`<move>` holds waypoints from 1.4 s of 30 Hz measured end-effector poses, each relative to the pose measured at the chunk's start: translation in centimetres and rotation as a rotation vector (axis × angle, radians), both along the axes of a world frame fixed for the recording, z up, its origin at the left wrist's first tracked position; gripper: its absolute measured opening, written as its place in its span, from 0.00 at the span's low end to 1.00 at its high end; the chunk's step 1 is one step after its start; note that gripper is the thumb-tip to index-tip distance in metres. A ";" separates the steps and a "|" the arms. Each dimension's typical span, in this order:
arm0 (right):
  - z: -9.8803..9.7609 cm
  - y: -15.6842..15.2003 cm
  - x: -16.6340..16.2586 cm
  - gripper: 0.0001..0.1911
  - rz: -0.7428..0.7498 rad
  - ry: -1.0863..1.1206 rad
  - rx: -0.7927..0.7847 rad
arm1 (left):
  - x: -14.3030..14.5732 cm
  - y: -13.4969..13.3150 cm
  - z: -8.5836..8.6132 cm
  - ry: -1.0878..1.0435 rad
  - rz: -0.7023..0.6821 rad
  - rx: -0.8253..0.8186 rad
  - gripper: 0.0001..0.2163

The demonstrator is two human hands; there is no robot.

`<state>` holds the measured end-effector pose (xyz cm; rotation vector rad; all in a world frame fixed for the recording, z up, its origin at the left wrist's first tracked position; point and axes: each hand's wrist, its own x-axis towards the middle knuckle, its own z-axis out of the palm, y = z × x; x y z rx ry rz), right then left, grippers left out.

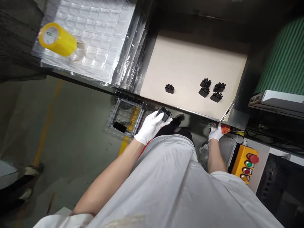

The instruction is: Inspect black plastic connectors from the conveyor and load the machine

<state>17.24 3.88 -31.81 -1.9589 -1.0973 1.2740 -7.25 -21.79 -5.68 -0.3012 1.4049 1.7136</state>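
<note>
In my gloved left hand (152, 125) is a black plastic block (164, 114) with stubby projections, gripped between thumb and fingers in front of the table's edge. My gloved right hand (215, 133) is closed at the table's front right corner, against an orange-handled tool (225, 128) whose kind I cannot make out. Just above that hand, a slim silver and black pen-like thing (228, 110) lies across the table edge. A similar black block (169, 88) stands alone on the beige tabletop (185, 60). Several more black blocks (216, 97) are grouped to its right.
Stacked clear plastic trays (104, 41) at the left bear a yellow tape roll (61, 41). Below them is another clear tray (116, 117) with black pieces. A green ribbed conveyor belt (282, 57) and yellow button box (244, 164) are at right. Another person's feet (30, 171) show far left.
</note>
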 end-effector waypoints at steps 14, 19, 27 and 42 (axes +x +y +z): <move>15.5 -9.9 7.0 0.15 0.982 -0.081 0.088 | 0.9 -1.1 -9.6 0.197 -0.024 -0.186 0.25; 19.5 -9.9 1.9 0.23 1.409 -0.179 -0.336 | 0.7 -1.2 -13.4 0.331 -0.081 -0.314 0.18; 18.7 -10.2 -5.1 0.21 1.530 -0.612 -0.236 | 0.9 -3.4 -17.0 0.503 -0.236 -0.559 0.15; 18.2 -10.6 -5.0 0.20 1.729 -0.644 -0.188 | 0.2 -8.2 -17.0 0.084 -0.092 -0.265 0.10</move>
